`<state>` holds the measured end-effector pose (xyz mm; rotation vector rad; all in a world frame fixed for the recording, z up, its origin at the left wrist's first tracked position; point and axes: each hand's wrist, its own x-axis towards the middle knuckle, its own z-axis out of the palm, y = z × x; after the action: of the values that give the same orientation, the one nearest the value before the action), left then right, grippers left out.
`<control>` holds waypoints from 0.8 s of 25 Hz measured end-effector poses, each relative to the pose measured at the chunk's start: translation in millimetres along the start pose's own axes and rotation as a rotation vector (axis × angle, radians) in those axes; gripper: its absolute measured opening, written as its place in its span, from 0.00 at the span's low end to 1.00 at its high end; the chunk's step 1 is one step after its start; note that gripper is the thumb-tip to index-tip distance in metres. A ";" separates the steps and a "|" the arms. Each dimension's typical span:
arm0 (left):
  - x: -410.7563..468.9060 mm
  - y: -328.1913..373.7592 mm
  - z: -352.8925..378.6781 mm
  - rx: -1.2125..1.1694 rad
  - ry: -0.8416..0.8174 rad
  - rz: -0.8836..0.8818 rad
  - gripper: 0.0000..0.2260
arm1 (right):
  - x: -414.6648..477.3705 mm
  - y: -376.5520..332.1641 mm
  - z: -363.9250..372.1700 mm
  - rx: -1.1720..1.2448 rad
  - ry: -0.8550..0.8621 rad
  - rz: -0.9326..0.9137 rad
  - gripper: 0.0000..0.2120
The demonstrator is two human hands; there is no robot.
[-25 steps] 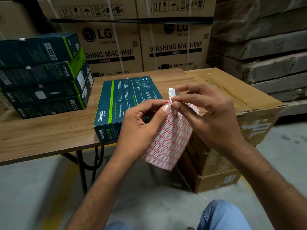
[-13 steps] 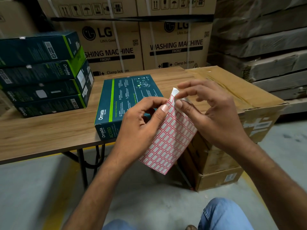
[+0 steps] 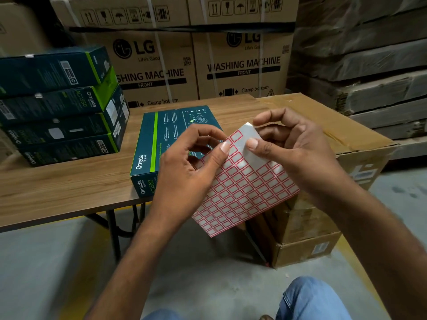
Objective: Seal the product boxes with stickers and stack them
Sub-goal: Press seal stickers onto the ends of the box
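As hands (image 3: 184, 174) (image 3: 300, 158) pinch sheet (image 3: 242, 192) (tilted), box (image 3: 166, 125) behind

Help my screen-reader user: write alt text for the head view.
The left hand and right hand pinch the top of a sticker sheet in front of a teal box lying on a table. A four-box stack stands left of it.

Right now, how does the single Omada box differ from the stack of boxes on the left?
The single box lies alone, broad printed face up, at the table's front edge; the stack stands four high, showing narrow sides. Small white tabs show on the stack's box edges; none shows on the single box. Both are dark teal with a green stripe and Omada print.
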<state>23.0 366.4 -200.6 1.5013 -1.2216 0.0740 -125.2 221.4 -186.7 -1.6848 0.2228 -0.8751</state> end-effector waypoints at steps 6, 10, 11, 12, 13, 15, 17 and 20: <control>-1.3 -6.0 0.4 0.306 0.113 0.260 0.10 | -4.6 -4.0 5.1 0.005 -0.004 -0.012 0.18; -1.3 -4.6 3.1 0.334 0.131 0.307 0.10 | -6.6 -5.5 6.6 -0.076 -0.010 -0.043 0.18; -1.4 -4.7 2.8 0.323 0.131 0.303 0.10 | -6.9 -5.7 7.1 -0.106 -0.004 -0.059 0.17; -1.6 -4.7 2.7 0.313 0.130 0.297 0.11 | -6.9 -5.7 7.8 -0.136 0.003 -0.079 0.16; -1.9 -4.7 3.0 0.304 0.130 0.289 0.11 | -7.1 -6.1 8.4 -0.164 0.008 -0.103 0.16; -2.3 -4.0 3.7 0.292 0.133 0.273 0.10 | -7.0 -6.8 9.9 -0.210 0.007 -0.153 0.15; -2.3 -2.9 4.7 0.276 0.134 0.251 0.09 | -7.2 -6.7 11.1 -0.276 0.007 -0.201 0.16; -2.1 -0.4 5.2 0.260 0.139 0.219 0.08 | -7.3 -7.0 13.4 -0.342 0.013 -0.237 0.16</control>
<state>19.5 363.7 -204.1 1.5496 -1.2948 0.4921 -123.7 237.9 -184.3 -2.0542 0.1910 -1.0691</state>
